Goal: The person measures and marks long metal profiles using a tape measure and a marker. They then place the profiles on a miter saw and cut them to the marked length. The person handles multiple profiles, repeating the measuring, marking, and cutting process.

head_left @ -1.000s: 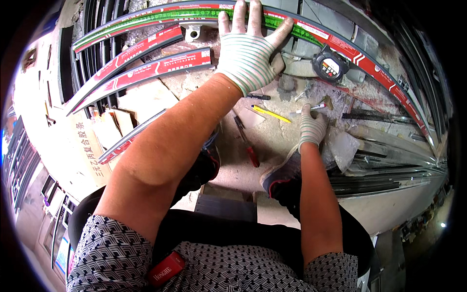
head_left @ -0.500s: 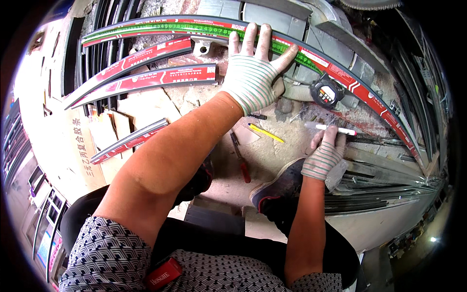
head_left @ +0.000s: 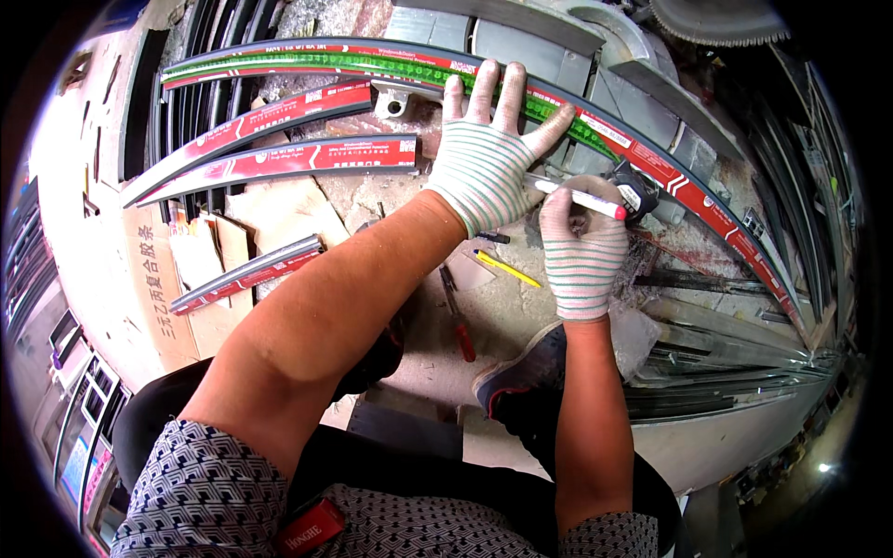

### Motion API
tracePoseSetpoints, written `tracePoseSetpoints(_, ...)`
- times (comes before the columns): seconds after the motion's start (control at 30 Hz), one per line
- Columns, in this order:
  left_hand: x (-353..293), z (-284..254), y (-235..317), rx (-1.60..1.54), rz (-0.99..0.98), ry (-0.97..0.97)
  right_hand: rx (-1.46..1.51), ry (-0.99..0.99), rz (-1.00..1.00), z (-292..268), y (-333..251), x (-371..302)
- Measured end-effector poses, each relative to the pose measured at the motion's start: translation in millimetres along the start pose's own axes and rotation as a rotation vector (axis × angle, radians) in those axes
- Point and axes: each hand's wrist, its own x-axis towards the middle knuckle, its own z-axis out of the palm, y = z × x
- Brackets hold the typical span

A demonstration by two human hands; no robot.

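My left hand (head_left: 486,153), in a striped knit glove, lies with fingers spread over a long curved metal profile (head_left: 702,193) faced with red film. Under those fingers the green blade (head_left: 381,67) of a tape measure runs along the profile. The black tape measure case (head_left: 637,191) sits at the blade's right end, partly behind my right hand (head_left: 584,256). That hand, gloved too, pinches a white marker (head_left: 588,199) with a pinkish-red end pointing right. The marker's other end is close to my left thumb, just below the profile; whether it touches anything is unclear.
Shorter red-faced profile pieces (head_left: 326,154) lie at left, near cardboard (head_left: 163,288). A yellow pen (head_left: 507,268) and a red-handled screwdriver (head_left: 465,342) rest on the floor between my feet. Metal strips (head_left: 735,358) are piled at right; a toothed saw blade (head_left: 721,20) shows at the top.
My right hand has moved up and left with the marker, bringing it beside my left thumb and partly over the tape measure case. My left hand stays spread on the profile.
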Motion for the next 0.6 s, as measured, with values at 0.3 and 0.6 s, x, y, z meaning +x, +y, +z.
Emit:
tracePoseSetpoints(0.3, -1, -2, -2, 0.039, 0.0, -0.047, 0.085, -0.086, 0.087, 0, -7, 4)
tracePoseSetpoints(0.6, -1, -2, -1, 0.001, -0.01, -0.041, -0.031, -0.061, 0.069, 4, -4, 7)
